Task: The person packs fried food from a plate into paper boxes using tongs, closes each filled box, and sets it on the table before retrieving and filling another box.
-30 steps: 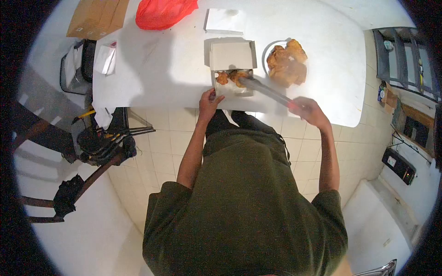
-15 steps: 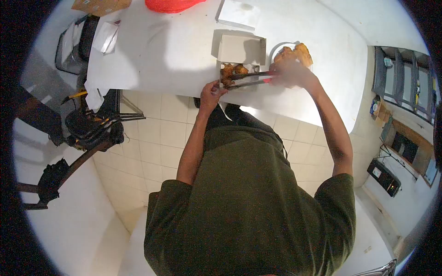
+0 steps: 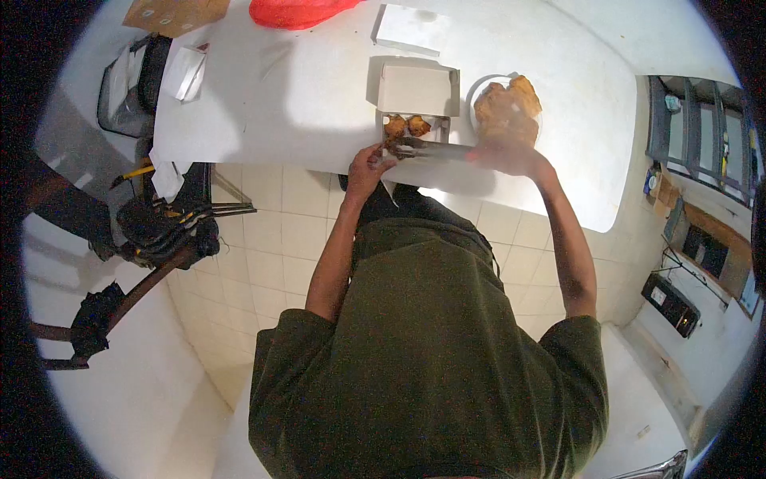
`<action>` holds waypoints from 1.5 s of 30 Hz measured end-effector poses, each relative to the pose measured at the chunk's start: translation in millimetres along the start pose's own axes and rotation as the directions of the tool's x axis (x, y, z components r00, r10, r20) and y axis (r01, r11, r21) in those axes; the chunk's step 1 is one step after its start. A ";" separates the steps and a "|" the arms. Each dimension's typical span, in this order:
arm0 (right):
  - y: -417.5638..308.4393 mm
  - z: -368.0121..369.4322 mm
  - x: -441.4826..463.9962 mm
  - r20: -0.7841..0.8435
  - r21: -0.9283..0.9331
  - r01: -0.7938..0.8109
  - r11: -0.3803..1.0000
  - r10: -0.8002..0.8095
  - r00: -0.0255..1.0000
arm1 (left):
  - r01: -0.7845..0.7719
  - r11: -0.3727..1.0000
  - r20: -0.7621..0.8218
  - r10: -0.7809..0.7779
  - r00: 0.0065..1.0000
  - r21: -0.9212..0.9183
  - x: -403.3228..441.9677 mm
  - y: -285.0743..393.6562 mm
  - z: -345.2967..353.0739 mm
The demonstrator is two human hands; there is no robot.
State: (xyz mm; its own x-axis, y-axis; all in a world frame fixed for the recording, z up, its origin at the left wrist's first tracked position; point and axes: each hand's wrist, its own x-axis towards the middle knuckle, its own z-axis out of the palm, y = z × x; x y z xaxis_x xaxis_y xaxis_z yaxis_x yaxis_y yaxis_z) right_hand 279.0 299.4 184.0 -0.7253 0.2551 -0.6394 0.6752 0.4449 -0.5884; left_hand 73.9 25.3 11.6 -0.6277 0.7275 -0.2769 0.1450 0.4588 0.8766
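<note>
We have both hands at the near edge of the white surface, where the open box stands with its lid raised on the side away from us; our left hand grips the box's near left corner, its fingers closed narrowly about the edge; our right hand, blurred, is closed around the red-tinted handle end of the tongs, which point leftward across the near part of the box; the tips lie close to our left hand, but they are too smeared for us to tell whether they are together or apart, or whether they grasp anything; inside the box we see browned fried pieces, two of them distinct side by side below the lid, and something darker nearer the tips; to the right of the box, and apart from it, the round plate bears a heap of golden fried food, partly behind the blur of our right hand; beyond the open box lies a flat white box; farther left we see a red plastic bag at the far side, a white packet near the surface's left end, and a brown cardboard box at the upper left.
</note>
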 end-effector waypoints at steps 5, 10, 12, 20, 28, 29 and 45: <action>18.7 18.1 -9.8 0.001 0.153 0.038 0.988 -0.039 0.999 | 0.013 1.000 0.009 -0.013 1.000 -0.011 -0.3 -1.7 -1.2; 48.0 20.8 -46.2 -0.171 0.275 0.093 0.957 -0.047 0.984 | 0.010 1.000 0.014 -0.010 1.000 0.003 1.0 -13.0 -1.1; 34.2 16.9 -78.9 -0.342 0.304 -0.071 0.950 0.178 0.923 | 0.068 0.996 0.038 -0.066 0.997 -0.053 -0.3 -6.7 -0.8; 57.6 71.7 -75.0 -0.807 0.259 -0.278 0.925 0.365 0.464 | 0.055 0.998 0.049 -0.056 0.997 0.026 9.5 -32.3 0.7; 43.0 110.6 -42.1 -0.759 0.352 -0.330 0.876 0.473 0.447 | 0.095 0.995 0.057 -0.096 0.994 0.006 10.3 -27.8 -2.7; 41.8 112.4 -41.1 -0.762 0.360 -0.317 0.877 0.473 0.442 | 0.087 0.996 0.059 -0.086 0.995 -0.008 9.3 -27.2 -2.1; -1.5 140.8 -111.3 -0.719 0.577 -0.087 0.812 0.555 0.418 | 0.090 0.996 0.200 -0.092 0.976 0.018 19.4 -13.6 -13.9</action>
State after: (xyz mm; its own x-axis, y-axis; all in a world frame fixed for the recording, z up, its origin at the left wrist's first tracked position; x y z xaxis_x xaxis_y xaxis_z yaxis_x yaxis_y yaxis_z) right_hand 377.6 149.4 186.4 -0.0250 0.9709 -0.2383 0.6893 -0.1559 -0.7075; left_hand 49.2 26.1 -0.2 -0.4730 0.7693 -0.4295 0.1014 0.5318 0.8408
